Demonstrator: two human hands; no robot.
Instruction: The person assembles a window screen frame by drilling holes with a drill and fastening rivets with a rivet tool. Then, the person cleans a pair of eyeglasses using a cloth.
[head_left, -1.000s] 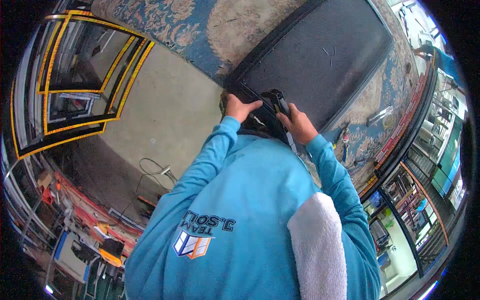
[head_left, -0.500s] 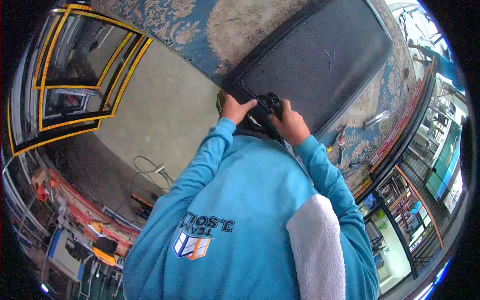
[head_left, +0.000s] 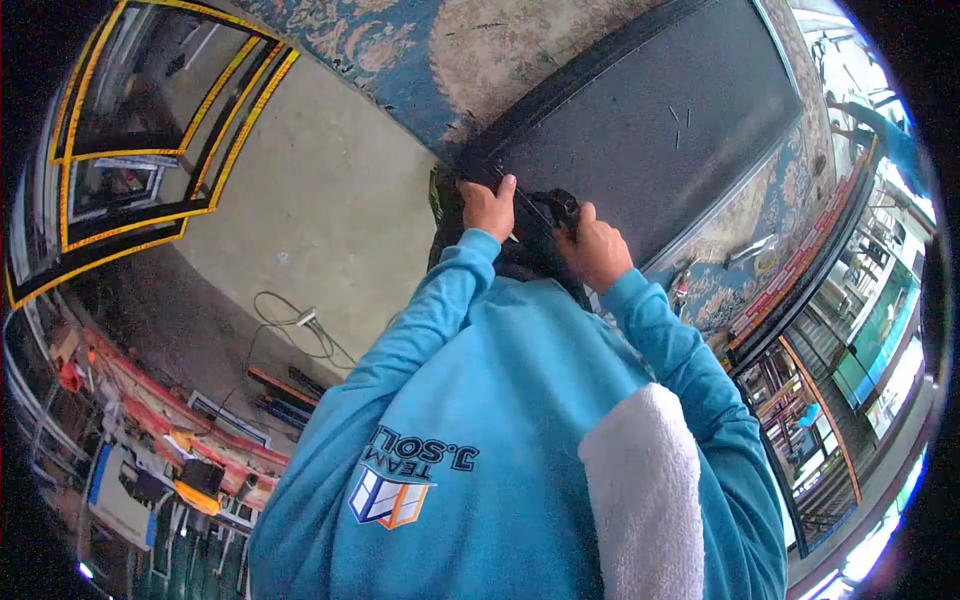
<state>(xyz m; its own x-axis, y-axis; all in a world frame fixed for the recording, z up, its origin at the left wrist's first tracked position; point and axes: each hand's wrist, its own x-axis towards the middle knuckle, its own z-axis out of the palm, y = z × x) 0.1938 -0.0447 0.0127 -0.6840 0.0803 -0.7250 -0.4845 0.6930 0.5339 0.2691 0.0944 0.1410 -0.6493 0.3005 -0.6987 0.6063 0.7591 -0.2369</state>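
Left hand (head_left: 487, 210) clasps the screen (head_left: 645, 135); right hand (head_left: 600, 250) grips a black tool (head_left: 563, 205), long axis apparently pointing forward.

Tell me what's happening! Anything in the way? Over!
Left hand at dark rectangular mesh panel; right hand gripping black handheld tool. Thin slivers on panel, away from hands.

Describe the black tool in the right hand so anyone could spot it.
Find the big dark panel bordered by patterned carpet. At its near edge is the person's right hand. The black tool protrudes from that grip, its rounded head setting it apart from the flat panel.
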